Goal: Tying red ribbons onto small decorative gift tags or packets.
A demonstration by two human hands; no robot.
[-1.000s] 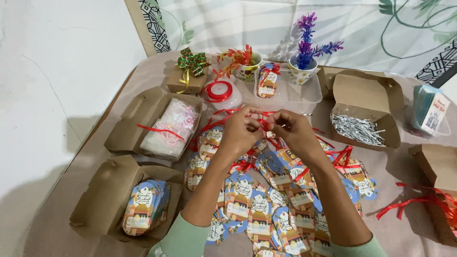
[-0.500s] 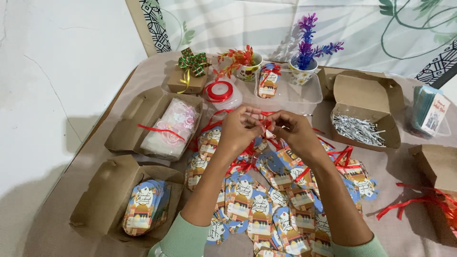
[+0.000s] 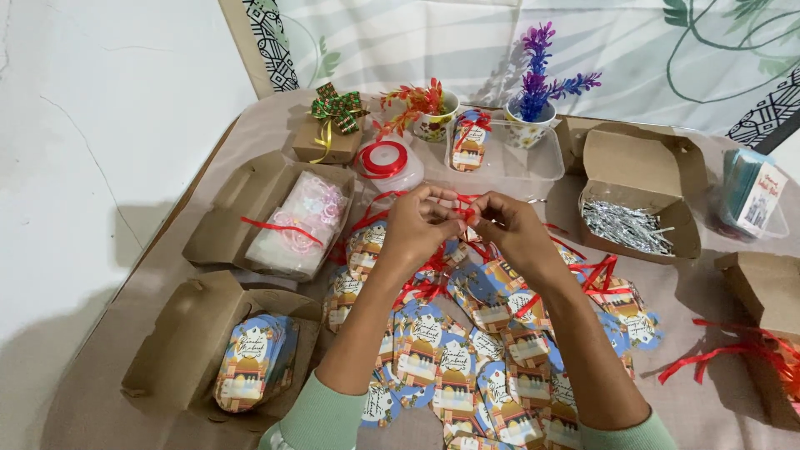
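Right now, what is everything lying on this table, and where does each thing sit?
paper tags: many, blue and orange, spread mid-table under the hands
red ribbon: one thin piece, pinched between both hands
open cardboard box: one, brown, near left, holding a stack of tags
open cardboard box: one, brown, left, holding a clear bag
open cardboard box: one, brown, right, holding silver twist ties
ribbon spool: one, red, far centre
gift box: one, brown, green bow, far left
clear tub: one, far centre, holding a tied tag
flower cups: two, far edge
table: beige cloth
left hand: on ribbon
right hand: on ribbon
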